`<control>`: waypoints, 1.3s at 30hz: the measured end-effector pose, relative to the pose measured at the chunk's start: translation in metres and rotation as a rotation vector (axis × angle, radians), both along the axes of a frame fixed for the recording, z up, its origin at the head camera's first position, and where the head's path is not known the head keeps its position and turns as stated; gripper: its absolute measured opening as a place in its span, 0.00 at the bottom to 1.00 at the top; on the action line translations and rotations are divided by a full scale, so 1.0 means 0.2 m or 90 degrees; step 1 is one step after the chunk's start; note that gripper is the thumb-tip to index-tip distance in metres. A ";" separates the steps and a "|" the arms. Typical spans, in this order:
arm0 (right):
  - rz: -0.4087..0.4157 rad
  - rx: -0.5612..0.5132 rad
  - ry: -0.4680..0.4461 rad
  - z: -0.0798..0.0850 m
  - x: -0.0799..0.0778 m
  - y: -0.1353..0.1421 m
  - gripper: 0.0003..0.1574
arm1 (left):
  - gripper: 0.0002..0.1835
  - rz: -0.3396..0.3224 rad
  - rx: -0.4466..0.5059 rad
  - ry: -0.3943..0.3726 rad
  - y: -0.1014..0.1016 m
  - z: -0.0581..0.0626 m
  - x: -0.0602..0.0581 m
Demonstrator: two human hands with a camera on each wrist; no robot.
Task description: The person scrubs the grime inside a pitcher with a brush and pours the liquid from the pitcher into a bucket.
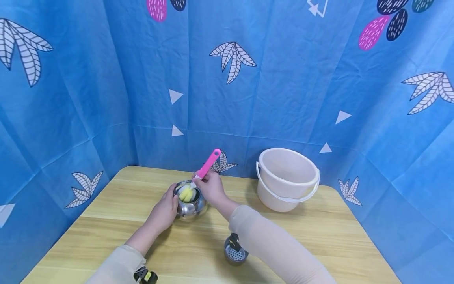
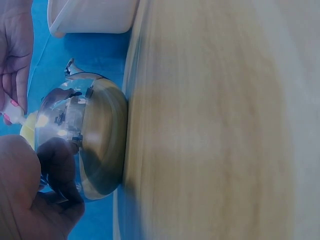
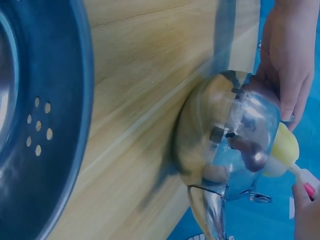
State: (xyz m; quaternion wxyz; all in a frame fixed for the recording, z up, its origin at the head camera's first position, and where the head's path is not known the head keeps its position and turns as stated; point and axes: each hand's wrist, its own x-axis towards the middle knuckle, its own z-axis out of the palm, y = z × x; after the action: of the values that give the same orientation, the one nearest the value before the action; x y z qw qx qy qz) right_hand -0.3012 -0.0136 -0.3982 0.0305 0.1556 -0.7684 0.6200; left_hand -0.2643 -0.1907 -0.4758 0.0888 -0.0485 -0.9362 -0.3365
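Head view: right hand (image 1: pixel 213 189) has thumb and fingers pinched on the low end of a pink handle (image 1: pixel 208 165), just above its white neck; grip is on the handle, not the pot. Left hand (image 1: pixel 164 209) grasps the metal pot (image 1: pixel 191 209) from its left side, thumb up at the rim, other fingers wrapped around the wall. So 2 hands, 2 holds. Handle slants up and right, free end above the right hand; at the low end sits a yellow-and-white sponge head (image 1: pixel 187 194), partly inside the pot's mouth. Pot is rounded, shiny, mouth up, base on the table (image 1: pixel 319 236), toward the table's left half. Left wrist view agrees: pot against the wood, a metal projection on the side toward the bucket; sponge pokes up past the rim. Perforated metal strainer (image 1: pixel 235 254) sits nearer the person, beside the right sleeve (image 1: pixel 276 240), part covered by the black wrist device (image 1: pixel 234 241); in the right wrist view it fills the left edge, blue-tinted, holes showing. White bucket (image 1: pixel 274 185) stands at the back right, well apart from the pot, bail hanging down in front. Blue patterned curtain (image 1: pixel 283 79) behind and on both sides.
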 end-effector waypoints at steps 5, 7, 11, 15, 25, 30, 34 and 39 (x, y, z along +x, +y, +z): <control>0.001 -0.008 0.002 -0.01 0.01 0.00 0.10 | 0.31 0.000 -0.002 0.003 0.00 0.00 0.00; 0.001 -0.009 0.003 -0.01 0.01 0.00 0.10 | 0.31 0.000 -0.002 0.005 0.00 0.00 0.00; 0.002 -0.006 0.009 -0.02 0.01 0.00 0.09 | 0.31 -0.002 -0.003 0.004 0.00 0.01 0.00; 0.005 0.004 0.013 -0.02 0.02 -0.01 0.09 | 0.31 -0.001 -0.003 -0.003 0.00 0.01 0.01; 0.005 0.022 0.027 -0.02 0.02 0.00 0.11 | 0.31 -0.002 -0.003 0.011 0.00 0.00 0.00; 0.008 0.033 0.044 -0.02 0.01 0.00 0.10 | 0.31 -0.003 -0.003 0.014 0.00 0.00 0.00; 0.011 0.042 0.060 -0.02 0.01 0.00 0.09 | 0.30 -0.004 -0.007 0.013 0.00 0.01 0.01; 0.010 0.063 0.071 -0.01 0.02 0.00 0.10 | 0.30 -0.001 -0.002 0.005 0.00 0.02 0.01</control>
State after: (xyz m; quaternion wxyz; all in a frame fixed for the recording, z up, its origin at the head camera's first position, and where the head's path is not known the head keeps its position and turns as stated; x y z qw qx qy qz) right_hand -0.2976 -0.0129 -0.4000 0.0609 0.1976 -0.7937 0.5721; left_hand -0.2622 -0.1899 -0.4726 0.0922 -0.0511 -0.9363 -0.3351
